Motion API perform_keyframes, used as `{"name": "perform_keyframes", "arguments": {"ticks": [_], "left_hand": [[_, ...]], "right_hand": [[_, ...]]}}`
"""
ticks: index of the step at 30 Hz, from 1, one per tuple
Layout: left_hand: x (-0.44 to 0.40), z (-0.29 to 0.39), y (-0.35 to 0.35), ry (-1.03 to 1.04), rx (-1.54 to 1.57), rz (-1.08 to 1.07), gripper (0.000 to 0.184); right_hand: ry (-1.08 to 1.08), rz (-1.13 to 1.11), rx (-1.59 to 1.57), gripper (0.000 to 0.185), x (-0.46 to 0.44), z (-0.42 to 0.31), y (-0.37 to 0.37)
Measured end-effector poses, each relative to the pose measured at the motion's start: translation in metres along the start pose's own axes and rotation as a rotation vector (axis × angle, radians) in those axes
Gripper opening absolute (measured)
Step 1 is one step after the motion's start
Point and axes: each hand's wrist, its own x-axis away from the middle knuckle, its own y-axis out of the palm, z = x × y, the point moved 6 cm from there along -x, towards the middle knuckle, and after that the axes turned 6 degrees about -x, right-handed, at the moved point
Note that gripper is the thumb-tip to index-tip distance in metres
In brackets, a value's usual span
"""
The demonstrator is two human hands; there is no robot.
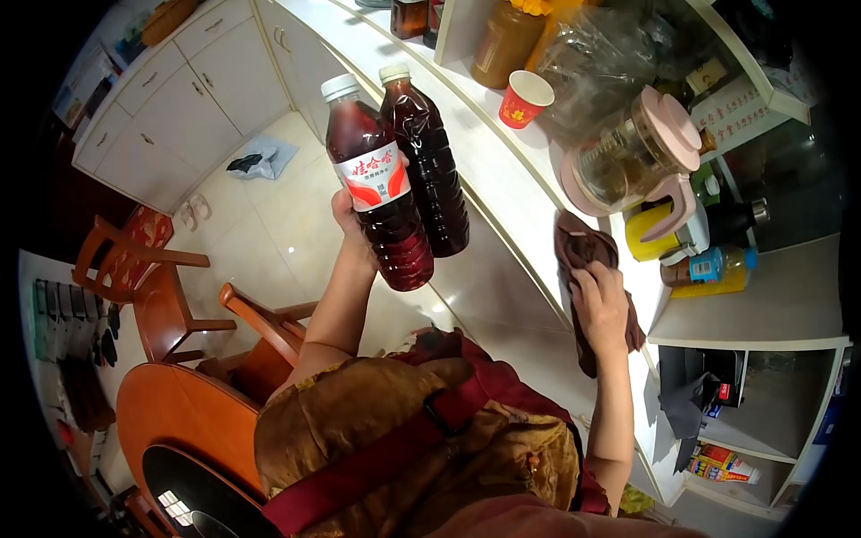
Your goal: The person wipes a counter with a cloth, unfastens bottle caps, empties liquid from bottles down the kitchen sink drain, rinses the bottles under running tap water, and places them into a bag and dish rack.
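My left hand (351, 218) is wrapped round two plastic bottles of dark red liquid, held above the floor. One bottle (402, 247) has a white and red label and a white cap; the other bottle (430, 152), without a visible label, leans beside it on the right. My right hand (599, 305) presses a dark brown cloth (575, 242) on the white counter (529, 188), its fingers bunched on the fabric. Beyond the cloth stands a glass kettle (619, 161) with a pink lid and handle.
A red paper cup (526, 99) and a large brown jar (508, 45) stand farther along the counter. Right of the kettle are a yellow container (650, 231) and small bottles. Wooden chairs (161, 296) and a round table (179, 403) are at left; a plastic bag (269, 158) lies on the floor.
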Motion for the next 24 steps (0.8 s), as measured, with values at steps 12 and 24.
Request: {"name": "perform_keyframes", "arguments": {"ticks": [12,24], "left_hand": [[0.009,-0.02,-0.044,0.05,0.14,0.012,0.075],[0.021,0.013,-0.03,0.081,-0.034,0.177,0.079]], "right_hand": [[-0.1,0.0,0.022,0.046,-0.038,0.007,0.016],[0.01,-0.115,0.152,0.05,0.028,0.035,-0.007]]}}
